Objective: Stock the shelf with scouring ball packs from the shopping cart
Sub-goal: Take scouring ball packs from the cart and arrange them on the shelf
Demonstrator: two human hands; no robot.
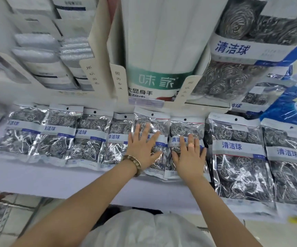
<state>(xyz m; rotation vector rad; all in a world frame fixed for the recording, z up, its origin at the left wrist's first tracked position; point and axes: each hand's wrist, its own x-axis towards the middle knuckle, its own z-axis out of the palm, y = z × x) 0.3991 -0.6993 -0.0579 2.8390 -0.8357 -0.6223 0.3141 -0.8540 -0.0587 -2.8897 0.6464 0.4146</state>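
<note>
left hand (pixel 142 150) — flat, fingers spread on pack (pixel 159 120) | right hand (pixel 190 157) — flat on neighbouring pack (pixel 183 128)

silver scouring ball packs (pixel 188 139) (blue lettering), white shelf (pixel 55 179).

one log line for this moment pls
left hand: flat on pack | right hand: flat on neighbouring pack | shelf: packs in a row

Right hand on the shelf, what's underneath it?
The right hand lies flat on a scouring ball pack; the pack's top half shows, its lower middle is covered by the hand.
</note>
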